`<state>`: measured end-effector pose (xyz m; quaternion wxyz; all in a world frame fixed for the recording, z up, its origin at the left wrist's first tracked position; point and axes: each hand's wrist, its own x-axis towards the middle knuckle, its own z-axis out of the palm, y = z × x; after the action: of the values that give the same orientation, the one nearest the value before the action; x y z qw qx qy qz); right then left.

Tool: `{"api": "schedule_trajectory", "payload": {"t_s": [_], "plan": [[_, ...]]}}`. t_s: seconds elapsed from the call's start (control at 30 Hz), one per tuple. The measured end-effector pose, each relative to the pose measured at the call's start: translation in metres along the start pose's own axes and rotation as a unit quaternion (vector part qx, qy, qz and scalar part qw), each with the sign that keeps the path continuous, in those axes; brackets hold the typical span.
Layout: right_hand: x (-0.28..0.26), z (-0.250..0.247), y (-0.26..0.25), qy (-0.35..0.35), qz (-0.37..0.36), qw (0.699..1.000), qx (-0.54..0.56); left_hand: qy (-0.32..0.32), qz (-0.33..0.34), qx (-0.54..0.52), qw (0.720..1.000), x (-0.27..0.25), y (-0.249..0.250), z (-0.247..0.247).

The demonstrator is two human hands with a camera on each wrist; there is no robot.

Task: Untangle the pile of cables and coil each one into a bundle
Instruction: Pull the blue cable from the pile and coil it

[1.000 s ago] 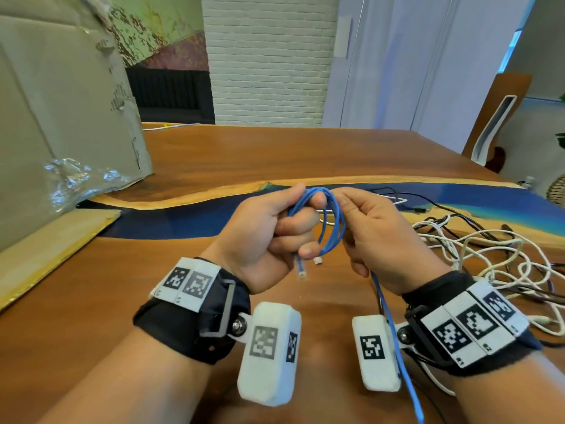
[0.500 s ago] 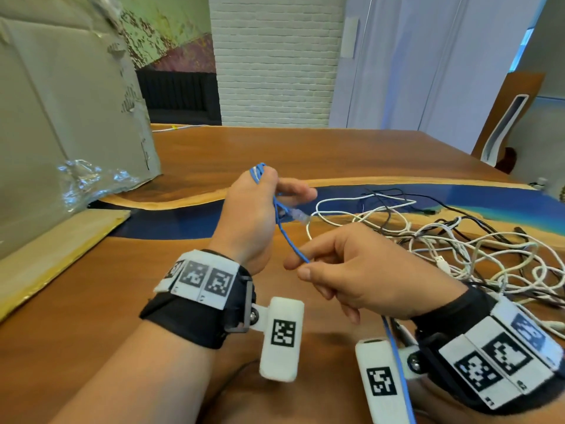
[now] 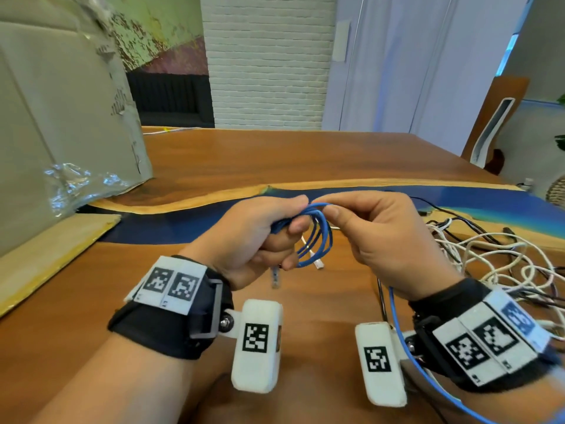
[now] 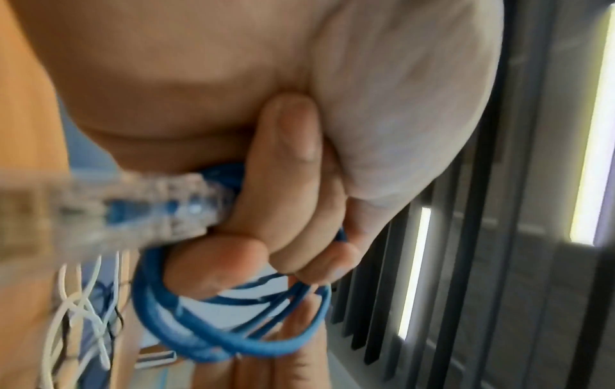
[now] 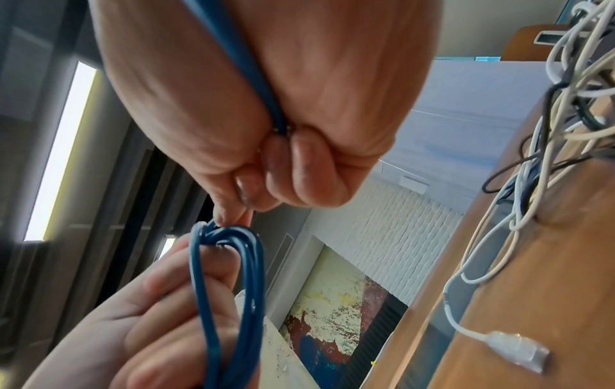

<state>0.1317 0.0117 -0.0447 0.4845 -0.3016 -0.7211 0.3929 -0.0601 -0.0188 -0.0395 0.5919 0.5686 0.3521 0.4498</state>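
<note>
A thin blue cable (image 3: 318, 237) hangs in several small loops above the table's middle. My left hand (image 3: 269, 231) grips those loops (image 4: 233, 344) in curled fingers, and the cable's clear plug (image 3: 275, 278) dangles below the fist. My right hand (image 3: 376, 237) pinches the top of the loops (image 5: 229, 237) with thumb and forefinger. The free length of blue cable (image 3: 428, 374) runs through the right palm (image 5: 239, 65) and down past the wrist. A tangled pile of white and black cables (image 3: 495, 258) lies on the table to the right.
A large cardboard box (image 3: 58, 123) with crumpled clear tape stands at the left on the wooden table (image 3: 275, 157), which has a blue resin strip across it. A white cable's USB plug (image 5: 509, 347) lies near my right wrist. A chair (image 3: 495, 123) stands at the far right.
Half a second ago my hands were apart, the right one drawing blue cable out toward me. Now they have come together and another turn lies on the loops in my left hand.
</note>
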Motion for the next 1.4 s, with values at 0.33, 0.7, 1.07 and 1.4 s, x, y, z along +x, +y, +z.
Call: {"api": "schedule_trajectory", "payload": {"t_s": [0.33, 0.7, 1.07, 1.4], "plan": [[0.001, 0.004, 0.006, 0.035, -0.022, 0.999, -0.023, 0.106, 0.040, -0.201, 0.973, 0.006, 0.007, -0.002], [0.000, 0.010, 0.008, -0.088, 0.041, 0.987, -0.127, 0.042, 0.123, -0.377, 0.917, 0.012, 0.000, 0.018], [-0.011, 0.015, -0.015, -0.181, 0.083, 0.978, 0.059, 0.215, 0.061, 0.343, 0.912, 0.018, -0.016, -0.007], [0.005, -0.023, -0.006, 0.012, -0.002, 0.999, -0.049, 0.040, -0.030, 0.121, 0.991, 0.004, -0.002, 0.005]]}}
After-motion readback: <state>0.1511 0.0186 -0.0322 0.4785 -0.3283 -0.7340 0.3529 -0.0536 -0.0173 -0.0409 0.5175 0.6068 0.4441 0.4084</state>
